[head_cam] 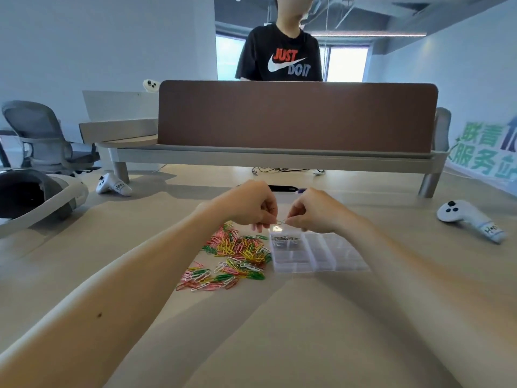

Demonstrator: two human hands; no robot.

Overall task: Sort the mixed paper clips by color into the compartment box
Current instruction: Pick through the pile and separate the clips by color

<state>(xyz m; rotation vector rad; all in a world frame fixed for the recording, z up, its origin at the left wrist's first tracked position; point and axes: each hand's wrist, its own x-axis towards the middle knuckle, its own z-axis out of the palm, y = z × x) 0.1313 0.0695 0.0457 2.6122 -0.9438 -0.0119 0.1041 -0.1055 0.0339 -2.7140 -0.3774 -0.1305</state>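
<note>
Both hands are meeting in the air over the middle of the desk (363, 317), just above the far left corner of the clear compartment box (344, 256). The left hand (250, 205) is pinching 1 end of a silver paper clip (282, 222) with curled fingers. The right hand (316, 211) is pinching the other end, so each hand is closing narrowly on the metal (whether it is 1 clip or 2 hooked together is too small to tell).

The box is lying flat, slightly right of the desk's centre. Its far left compartment is holding a small heap of silver clips (285, 240); what the other compartments are holding cannot be made out. The pile of paper clips (237, 252), in pink, yellow, green and white, is spreading over the desk just beside the box's left edge.

A white controller (467, 219) is lying toward the desk's right edge. A second controller (113, 186) is lying near the far left, close to a headset (56, 197) at the left edge. A brown divider (296, 116) is standing along the far edge, and a person in a black T-shirt (279, 54) is standing behind it.
</note>
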